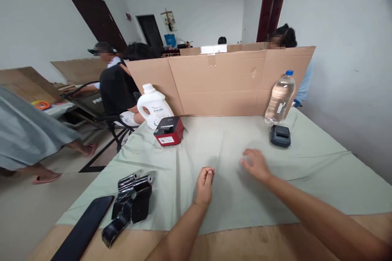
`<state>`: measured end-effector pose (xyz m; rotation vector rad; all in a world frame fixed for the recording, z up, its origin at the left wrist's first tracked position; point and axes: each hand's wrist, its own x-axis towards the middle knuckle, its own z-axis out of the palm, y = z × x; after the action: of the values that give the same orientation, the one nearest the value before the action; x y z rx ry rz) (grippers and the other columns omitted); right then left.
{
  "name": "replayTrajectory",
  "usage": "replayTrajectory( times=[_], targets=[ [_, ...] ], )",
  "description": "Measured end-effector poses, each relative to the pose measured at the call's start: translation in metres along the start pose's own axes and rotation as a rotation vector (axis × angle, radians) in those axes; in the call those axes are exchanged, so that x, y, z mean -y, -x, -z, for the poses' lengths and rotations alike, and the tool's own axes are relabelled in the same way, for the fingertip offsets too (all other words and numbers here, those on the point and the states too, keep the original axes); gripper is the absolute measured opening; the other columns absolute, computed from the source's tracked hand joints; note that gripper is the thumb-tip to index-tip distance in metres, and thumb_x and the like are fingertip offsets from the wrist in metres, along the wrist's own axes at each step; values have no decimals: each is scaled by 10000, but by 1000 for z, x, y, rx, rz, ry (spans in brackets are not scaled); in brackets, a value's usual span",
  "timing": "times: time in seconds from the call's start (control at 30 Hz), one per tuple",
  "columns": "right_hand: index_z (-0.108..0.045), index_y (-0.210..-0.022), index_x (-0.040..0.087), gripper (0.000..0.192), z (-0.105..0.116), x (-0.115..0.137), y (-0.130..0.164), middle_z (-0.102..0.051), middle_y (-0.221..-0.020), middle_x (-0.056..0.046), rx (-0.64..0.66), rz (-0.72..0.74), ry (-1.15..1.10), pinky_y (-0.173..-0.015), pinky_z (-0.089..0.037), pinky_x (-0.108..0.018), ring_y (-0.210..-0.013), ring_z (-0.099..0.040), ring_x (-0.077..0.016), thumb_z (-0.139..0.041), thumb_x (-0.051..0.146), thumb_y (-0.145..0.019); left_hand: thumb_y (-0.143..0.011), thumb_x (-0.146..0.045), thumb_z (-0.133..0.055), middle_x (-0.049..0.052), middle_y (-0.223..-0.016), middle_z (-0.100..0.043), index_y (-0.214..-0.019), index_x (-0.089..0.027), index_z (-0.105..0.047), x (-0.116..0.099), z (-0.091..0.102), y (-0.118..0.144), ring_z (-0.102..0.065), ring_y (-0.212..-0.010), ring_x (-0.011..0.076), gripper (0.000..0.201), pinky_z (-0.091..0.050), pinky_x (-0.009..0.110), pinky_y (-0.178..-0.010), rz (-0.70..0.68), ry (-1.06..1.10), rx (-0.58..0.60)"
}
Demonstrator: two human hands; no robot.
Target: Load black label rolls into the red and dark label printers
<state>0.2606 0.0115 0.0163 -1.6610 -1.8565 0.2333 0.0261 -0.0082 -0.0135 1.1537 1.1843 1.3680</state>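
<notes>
My left hand [204, 185] is closed above the middle of the green cloth [226, 208], with the fingers curled in; whatever is inside them is hidden. To its right, my right hand [256, 164] hovers over the cloth with the fingers apart and slightly blurred, holding nothing I can see. Beyond the right hand sits a small dark, box-shaped device [280, 136]. A red box-shaped device with a black top [169, 131] stands at the back left, in front of a white jug with a handle [154, 106].
A clear bottle with a blue cap [280, 98] stands at the back right. Behind runs an upright cardboard panel [220, 83]. Shiny black rolls [134, 195] and a long black case [84, 228] lie front left. A person sits beyond the table; another walks past at left.
</notes>
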Motion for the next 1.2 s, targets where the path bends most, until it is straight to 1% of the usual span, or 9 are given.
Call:
replayTrajectory(
  times=[0.07,0.17,0.27,0.37,0.53,0.67,0.83,0.97,1.2],
  targets=[
    [-613,-1130,172,397,29,-38,-37,-500,-1336,-172,-168,-175,271,-1031,-291,-551,-1281,-362,-372,-590,370,-787,-815,-431,-591,14,-766,-534,-788,-199,-608,-1,0,-2,-482,-744,168,234,-383,271,-715,-29,-43,38],
    [-493,-1296,174,622,60,-88,-74,-251,-1503,-186,-242,-446,486,-1020,-211,-627,-1367,-163,-450,-636,438,-752,-804,-375,-607,15,-778,-536,-789,-197,-612,-2,-4,-4,-494,-762,173,178,-382,272,-723,-80,-96,79],
    [-388,-1388,181,806,67,-114,-78,-222,-1476,-248,-198,-736,398,-946,-325,-588,-1280,-328,-470,-612,585,-726,-790,-349,-615,15,-776,-537,-778,-197,-612,-3,-6,-4,-498,-750,172,153,-387,271,-710,-98,-102,89],
    [-365,-1409,166,808,59,-114,-68,-308,-1409,-258,-208,-753,326,-924,-380,-526,-1193,-445,-437,-601,549,-738,-791,-329,-605,16,-775,-539,-782,-198,-612,-5,-6,-3,-503,-739,170,131,-390,273,-696,-119,-126,100],
    [-401,-1378,129,762,43,-75,-55,-463,-1298,-216,-287,-640,220,-989,-387,-463,-1197,-472,-361,-570,525,-750,-796,-372,-608,28,-790,-556,-789,-199,-615,-5,-4,-3,-518,-743,169,174,-406,279,-688,-157,-113,121],
    [-419,-1345,133,718,16,-7,-29,-472,-1314,-182,-300,-205,36,-1067,-340,-475,-1266,-413,-321,-572,499,-748,-780,-486,-634,54,-931,-594,-951,-209,-599,-10,-3,-2,-575,-772,165,328,-447,277,-665,-18,115,195],
    [-336,-1411,189,791,-30,92,34,-331,-1449,-169,-191,82,-64,-1057,-343,-540,-1290,-376,-357,-637,470,-736,-771,-645,-569,94,-1364,-467,-1411,-374,-247,-28,1,3,-627,-987,206,766,-508,363,-810,240,590,317],
    [-339,-1418,227,914,-49,122,62,-309,-1463,-163,-98,62,-197,-1036,-339,-605,-1285,-362,-405,-725,535,-649,-697,-459,-749,75,-1356,-517,-1473,-355,-124,-36,10,2,-583,-1126,235,1002,-464,356,-947,275,596,255],
    [-309,-1396,229,644,-55,96,47,-467,-1358,-159,-100,-299,-807,-921,-512,-430,-1145,-557,-254,-447,568,-866,-654,-299,-790,81,-1384,-498,-1479,-329,-177,-31,14,-1,-553,-1171,270,1028,-445,408,-986,255,520,311]
  ],
)
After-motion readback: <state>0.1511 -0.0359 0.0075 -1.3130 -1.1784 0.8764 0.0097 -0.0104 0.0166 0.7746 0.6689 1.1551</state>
